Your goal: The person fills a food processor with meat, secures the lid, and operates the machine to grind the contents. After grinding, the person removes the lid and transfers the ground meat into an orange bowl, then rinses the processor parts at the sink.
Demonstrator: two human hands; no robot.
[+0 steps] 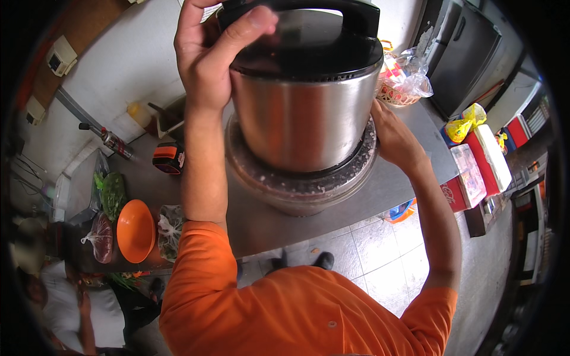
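Note:
A tall electric appliance with a brushed-steel body point(303, 120), a black top point(307, 53) and a black arched handle point(360, 20) stands before me. Its body rests on the round lid point(285, 184) of a wide clear bowl point(294, 207); the lid is speckled with pale bits. My left hand point(205, 62) grips the upper left side at the handle's near end, thumb over the top and fingers partly hidden. Low on the right side, my right hand point(394, 131) holds the appliance near the lid's rim, its fingertips out of sight behind it.
The steel table point(267, 236) bears an orange bowl point(136, 231), bagged greens point(113, 191), a torch on a gas canister point(116, 143), an orange-black box point(168, 158) and a wicker basket point(396, 95). Red coolers point(483, 160) stand right; a person in white point(84, 307) is at lower left.

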